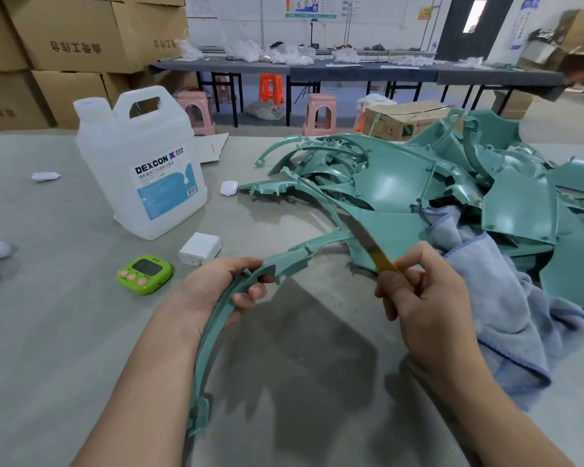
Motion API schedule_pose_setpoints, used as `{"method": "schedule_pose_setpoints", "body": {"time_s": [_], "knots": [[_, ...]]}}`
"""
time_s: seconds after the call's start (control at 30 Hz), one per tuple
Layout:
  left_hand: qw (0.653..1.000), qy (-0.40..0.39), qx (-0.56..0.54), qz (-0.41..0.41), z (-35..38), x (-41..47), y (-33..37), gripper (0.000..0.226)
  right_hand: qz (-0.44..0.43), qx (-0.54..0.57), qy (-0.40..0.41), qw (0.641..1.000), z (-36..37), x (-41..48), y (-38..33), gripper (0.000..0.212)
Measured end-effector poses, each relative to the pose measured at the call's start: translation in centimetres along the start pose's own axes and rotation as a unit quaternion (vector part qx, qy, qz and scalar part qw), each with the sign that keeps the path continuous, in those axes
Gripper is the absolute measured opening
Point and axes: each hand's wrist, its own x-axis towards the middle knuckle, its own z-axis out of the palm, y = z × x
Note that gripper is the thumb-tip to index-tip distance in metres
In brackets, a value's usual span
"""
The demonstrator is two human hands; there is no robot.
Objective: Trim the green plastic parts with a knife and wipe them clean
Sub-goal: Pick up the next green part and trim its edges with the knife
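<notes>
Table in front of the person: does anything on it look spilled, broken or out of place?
Nothing looks spilled or broken. The jug stands upright with no puddle round it. The green parts lie in a loose, tangled heap, and the blue cloth is crumpled against it: untidy, but it looks like work in progress.

teal-green part (213,332), yellow-handled knife (368,244), lavender cloth (506,298)

A teal-green moulded part (213,335), a long curved ribbed arm that seems to widen into a flat panel, is held off the table by the left hand (216,288). The yellow-handled knife (371,251), pinched in the right hand (429,305), lays its blade on the part's inner edge. More green parts (402,170) are heaped behind, partly on a blue-grey towel (506,308).
</notes>
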Motion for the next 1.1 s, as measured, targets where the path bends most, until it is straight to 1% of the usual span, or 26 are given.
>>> {"method": "schedule_pose_setpoints", "body": {"time_s": [0.07, 0.13, 0.2, 0.23, 0.27, 0.33, 0.4, 0.47, 0.5, 0.57, 0.63, 0.67, 0.73, 0.8, 0.87, 0.9, 0.97, 1.0, 1.03, 1.1], "knots": [[1.0, -0.011, 0.008, -0.009, 0.1, -0.1, 0.0, 0.022, 0.016, 0.016, 0.007, 1.0, -0.2, 0.5, 0.3, 0.036], [1.0, -0.017, 0.008, -0.011, 0.2, -0.3, 0.1, 0.023, 0.043, 0.003, 0.014, 0.999, -0.3, 1.1, 1.2, 0.032], [1.0, -0.014, 0.009, -0.012, 0.4, -0.4, 0.0, 0.022, 0.068, -0.022, 0.04, 0.997, -0.5, 1.5, 1.7, 0.027], [1.0, -0.013, 0.013, -0.014, 0.4, -0.4, 0.1, 0.022, 0.068, -0.012, 0.048, 0.996, -0.5, 1.5, 1.8, 0.027], [1.0, -0.012, 0.019, -0.016, 0.4, -0.5, 0.1, 0.022, 0.061, 0.012, 0.046, 0.997, -0.5, 1.4, 1.7, 0.028], [0.999, -0.015, 0.028, -0.017, 0.5, -0.6, 0.1, 0.023, 0.056, 0.05, 0.01, 0.997, -0.3, 1.2, 1.3, 0.029], [0.999, -0.014, 0.032, -0.012, 0.6, -0.7, 0.1, 0.022, 0.075, 0.023, -0.008, 0.997, -0.2, 1.3, 1.7, 0.027], [0.999, -0.011, 0.034, -0.007, 0.7, -0.8, 0.1, 0.022, 0.1, -0.024, 0.022, 0.994, -0.3, 1.7, 2.4, 0.023], [0.999, -0.01, 0.039, -0.006, 0.7, -0.9, 0.1, 0.024, 0.108, -0.025, 0.037, 0.993, -0.4, 1.8, 2.6, 0.022], [0.997, -0.012, 0.071, -0.002, 0.6, -0.9, 0.2, 0.031, 0.107, 0.005, 0.05, 0.993, -0.4, 1.8, 2.5, 0.02], [0.996, -0.022, 0.086, 0.008, 0.6, -1.0, 0.2, 0.029, 0.102, 0.03, 0.041, 0.993, -0.3, 1.7, 2.4, 0.023], [0.997, -0.03, 0.069, 0.025, 0.8, -1.1, 0.1, 0.024, 0.102, 0.035, 0.036, 0.994, -0.2, 1.6, 2.4, 0.025], [0.995, -0.039, 0.04, 0.083, 1.2, -1.2, 0.1, 0.021, 0.107, 0.049, 0.039, 0.992, -0.2, 1.7, 2.5, 0.028], [0.987, -0.029, 0.052, 0.151, 1.8, -1.6, 0.6, 0.019, 0.118, 0.073, 0.055, 0.989, -0.3, 1.8, 2.5, 0.026], [0.969, -0.01, 0.03, 0.245, 2.2, -1.7, 1.5, 0.028, 0.126, 0.095, 0.064, 0.985, -0.5, 1.8, 2.3, 0.024], [0.956, 0.009, 0.009, 0.294, 2.4, -1.8, 2.1, 0.032, 0.128, 0.101, 0.066, 0.984, -0.5, 1.8, 2.3, 0.023], [0.919, 0.067, 0.002, 0.389, 2.6, -1.9, 3.0, 0.023, 0.134, 0.099, 0.065, 0.984, -0.5, 1.8, 2.3, 0.022], [0.896, 0.1, 0.026, 0.431, 2.7, -1.9, 3.2, 0.017, 0.137, 0.099, 0.064, 0.984, -0.5, 1.8, 2.4, 0.022], [0.874, 0.13, 0.057, 0.465, 2.9, -1.8, 3.2, 0.017, 0.139, 0.1, 0.063, 0.983, -0.5, 1.9, 2.4, 0.022], [0.83, 0.177, 0.116, 0.516, 3.5, -1.6, 2.6, 0.022, 0.14, 0.102, 0.062, 0.983, -0.5, 2.0, 2.2, 0.021]]}}
